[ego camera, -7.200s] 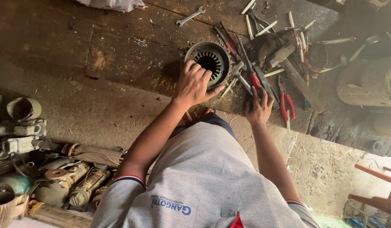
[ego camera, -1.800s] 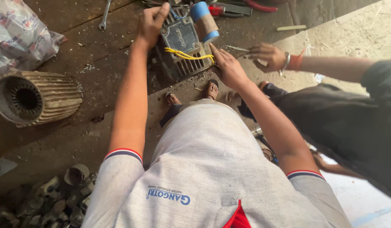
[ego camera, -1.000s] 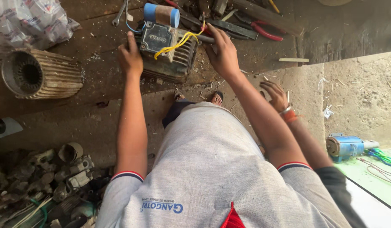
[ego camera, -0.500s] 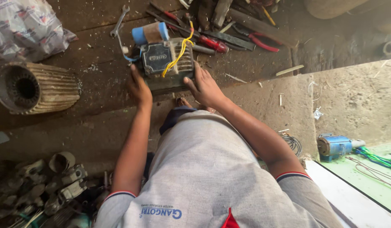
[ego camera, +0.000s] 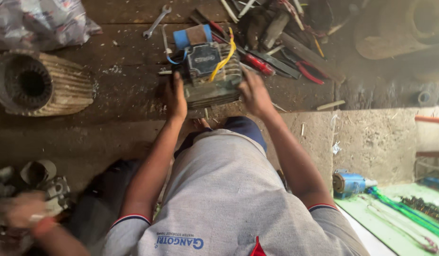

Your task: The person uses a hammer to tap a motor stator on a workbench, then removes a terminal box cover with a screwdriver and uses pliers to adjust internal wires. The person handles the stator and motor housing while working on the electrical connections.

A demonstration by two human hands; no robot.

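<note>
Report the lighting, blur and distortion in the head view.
Head view: dim bench, bright daylight on the right; left hand and right hand on the motor are fairly sharp; another person's hand is motion-blurred; edges bend from the wide lens.

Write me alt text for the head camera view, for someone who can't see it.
Seen from above, a person's left hand and right hand grip the sides of a small grey electric motor with a yellow wire, on a dirty workbench. Hand tools lie behind it; a ribbed motor housing lies at left.
</note>
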